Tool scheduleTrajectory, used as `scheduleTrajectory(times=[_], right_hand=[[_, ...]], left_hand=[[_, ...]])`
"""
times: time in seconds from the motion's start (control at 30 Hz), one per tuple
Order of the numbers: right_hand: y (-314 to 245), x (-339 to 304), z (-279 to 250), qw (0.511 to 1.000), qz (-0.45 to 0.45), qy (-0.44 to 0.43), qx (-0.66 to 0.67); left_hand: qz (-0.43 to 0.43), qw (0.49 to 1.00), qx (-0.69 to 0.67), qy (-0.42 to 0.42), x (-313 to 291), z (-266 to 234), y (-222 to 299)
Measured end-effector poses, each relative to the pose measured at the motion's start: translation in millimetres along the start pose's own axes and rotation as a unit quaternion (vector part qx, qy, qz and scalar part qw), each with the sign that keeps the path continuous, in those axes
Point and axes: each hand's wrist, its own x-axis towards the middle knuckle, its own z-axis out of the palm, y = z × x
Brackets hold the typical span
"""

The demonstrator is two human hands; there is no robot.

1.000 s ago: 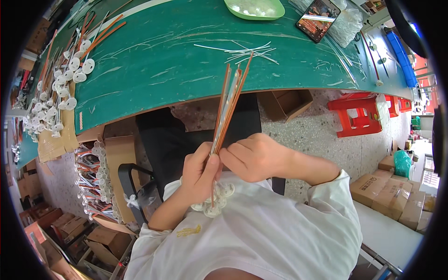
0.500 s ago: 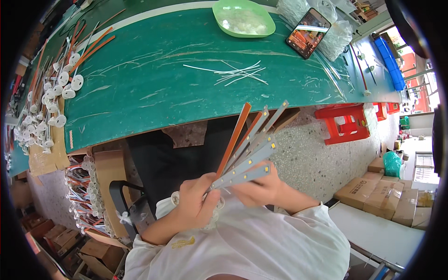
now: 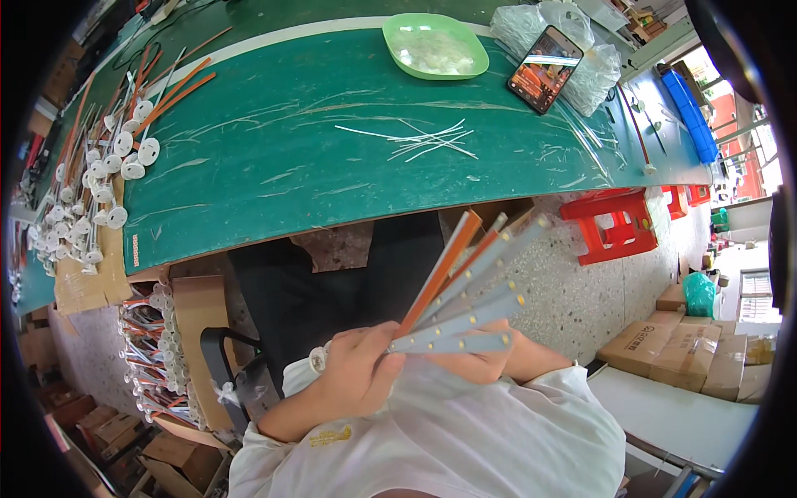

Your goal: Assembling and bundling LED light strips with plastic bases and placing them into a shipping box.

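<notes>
Held in front of my chest, a fanned bundle of LED strips (image 3: 465, 322) has its lower ends in my left hand (image 3: 359, 369), which is closed round them. Several strips are pale grey with small yellow LEDs; others show an orange-brown side (image 3: 438, 270). A round white cap (image 3: 318, 359) sticks out at the left side of that hand. My right hand (image 3: 477, 358) is curled behind the lower strips. Its fingertips are hidden, and what they grip cannot be made out.
On the green table (image 3: 274, 141) lie crossed thin white sticks (image 3: 432, 141), a light green bowl (image 3: 440, 70) and a propped phone (image 3: 545, 70). Many white-capped strips (image 3: 91, 178) pile up at the left. A red stool (image 3: 610, 224) and cardboard boxes (image 3: 681, 349) stand right.
The bundle has shifted down and right and its outer strips are blurred. My left hand has turned slightly, showing the white cap at its left; my right hand has moved slightly down and right.
</notes>
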Motion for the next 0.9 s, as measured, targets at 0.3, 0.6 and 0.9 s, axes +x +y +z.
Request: scheduleTrajectory(times=[0.3,0.6,0.9], right_hand=[[-31.0,1.1,19.9,0.888,0.336,-0.048,0.309],[-8.7,12.0,18.1,0.988,0.143,0.044,0.047],[-25.7,18.4,23.1,0.993,0.111,0.02,-0.032]], left_hand=[[0.125,0.986,0.088,0.06,-4.1,0.6,-1.1],[-0.012,0.995,0.054,0.086,-15.2,-0.8,-1.4],[0.03,0.994,0.088,0.065,-11.9,-0.2,-3.9]])
